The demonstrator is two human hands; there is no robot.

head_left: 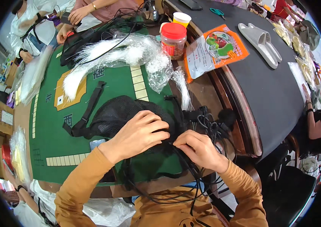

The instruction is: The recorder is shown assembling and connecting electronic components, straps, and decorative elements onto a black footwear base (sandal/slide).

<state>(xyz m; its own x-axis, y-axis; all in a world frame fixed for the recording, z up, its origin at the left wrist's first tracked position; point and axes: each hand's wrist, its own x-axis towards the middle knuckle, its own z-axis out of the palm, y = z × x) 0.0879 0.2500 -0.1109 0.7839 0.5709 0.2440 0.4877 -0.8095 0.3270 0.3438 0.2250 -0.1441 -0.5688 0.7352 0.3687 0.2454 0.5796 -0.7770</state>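
Green table mat (51,143): left hand (139,132), right hand (198,149) both grip black mesh cap (119,113), domed, strapped.

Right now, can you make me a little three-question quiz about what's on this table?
1. True or false: the jar has a red lid.
2. What does the left hand rest on? A) scissors B) black mesh cap C) paper cup
3. Fill in: the table mat is coloured ____.

Key: 1 true. 2 B; the right hand pinches at the cap's edge beside it. 3 green.
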